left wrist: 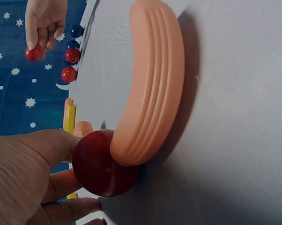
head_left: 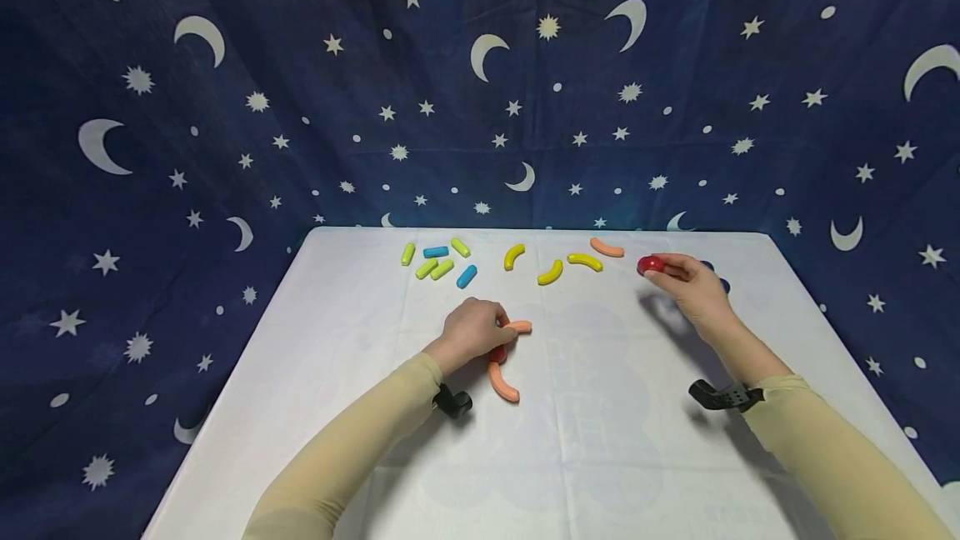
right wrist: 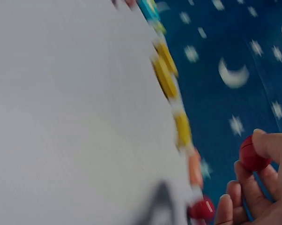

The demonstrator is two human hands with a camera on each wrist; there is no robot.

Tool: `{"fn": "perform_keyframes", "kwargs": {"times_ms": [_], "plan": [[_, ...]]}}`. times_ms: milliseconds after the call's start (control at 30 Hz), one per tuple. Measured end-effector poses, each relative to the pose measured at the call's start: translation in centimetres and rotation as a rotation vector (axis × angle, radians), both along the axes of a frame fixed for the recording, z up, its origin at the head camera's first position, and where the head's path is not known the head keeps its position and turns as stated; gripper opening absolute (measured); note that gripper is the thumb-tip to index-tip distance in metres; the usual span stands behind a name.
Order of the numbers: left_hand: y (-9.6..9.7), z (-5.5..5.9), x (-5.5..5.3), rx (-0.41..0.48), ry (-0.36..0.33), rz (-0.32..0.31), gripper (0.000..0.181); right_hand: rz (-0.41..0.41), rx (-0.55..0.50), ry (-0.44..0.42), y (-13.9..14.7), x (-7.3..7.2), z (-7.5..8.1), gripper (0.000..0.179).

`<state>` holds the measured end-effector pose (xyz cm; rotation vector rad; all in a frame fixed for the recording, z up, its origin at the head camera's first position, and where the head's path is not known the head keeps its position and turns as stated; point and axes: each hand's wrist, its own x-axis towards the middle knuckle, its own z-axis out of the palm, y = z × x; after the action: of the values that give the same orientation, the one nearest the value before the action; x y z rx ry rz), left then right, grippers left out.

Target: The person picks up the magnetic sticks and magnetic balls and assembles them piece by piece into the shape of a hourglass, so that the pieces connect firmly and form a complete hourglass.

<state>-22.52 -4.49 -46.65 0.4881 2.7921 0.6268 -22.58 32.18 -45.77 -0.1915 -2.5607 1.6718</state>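
My left hand (head_left: 474, 330) grips a dark red ball (left wrist: 103, 161) low over the white table, thumb on one side and fingers on the other. A curved, ridged orange stick (left wrist: 155, 79) meets this ball at one end. Another orange piece (head_left: 519, 327) sticks out beyond the left fingers; whether it joins the ball is hidden. Raised above the right part of the table, my right hand (head_left: 693, 286) pinches a glossy red ball (right wrist: 253, 153) between thumb and fingertips. Two more red balls, one of them this red ball (left wrist: 68, 74), lie beyond it.
Short green sticks (head_left: 442, 268) and blue sticks (head_left: 467, 276) lie at the back left. Curved yellow sticks (head_left: 551, 272) and an orange one (head_left: 607, 248) are along the back middle. Blue balls (head_left: 724, 285) sit behind the right hand. A starry dark curtain (head_left: 450, 65) borders the table.
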Motion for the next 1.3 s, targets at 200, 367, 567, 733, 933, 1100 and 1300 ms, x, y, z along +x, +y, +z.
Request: {"fn": "perform_keyframes", "kwargs": {"times_ms": [200, 367, 567, 733, 933, 1100, 1300], "plan": [[0.0, -0.1, -0.2, -0.008, 0.000, -0.001, 0.014, 0.166, 0.018, -0.117, -4.8, 0.7, -2.2, 0.062], [0.1, -0.2, -0.3, -0.010, -0.004, -0.001, 0.016, 0.247, 0.078, -0.131, -7.7, 1.4, -3.7, 0.052], [0.0, -0.3, -0.3, -0.007, 0.002, 0.000, 0.019, 0.316, 0.152, -0.074, -9.9, 1.7, -4.4, 0.041], [0.0, -0.4, -0.3, -0.005, 0.000, 0.000, 0.019, 0.357, 0.204, -0.063, -11.1, 1.6, -4.7, 0.040], [0.0, -0.2, -0.3, 0.006, 0.004, -0.003, 0.020, 0.374, 0.275, -0.055, -12.5, 1.4, -4.8, 0.041], [0.0, -0.2, -0.3, 0.007, 0.004, -0.016, 0.021, 0.370, 0.310, -0.057, -13.2, 1.3, -4.8, 0.041], [0.0, -0.2, -0.4, 0.007, 0.013, -0.018, 0.021, 0.369, 0.312, -0.050, -13.5, 1.3, -4.9, 0.040]]}}
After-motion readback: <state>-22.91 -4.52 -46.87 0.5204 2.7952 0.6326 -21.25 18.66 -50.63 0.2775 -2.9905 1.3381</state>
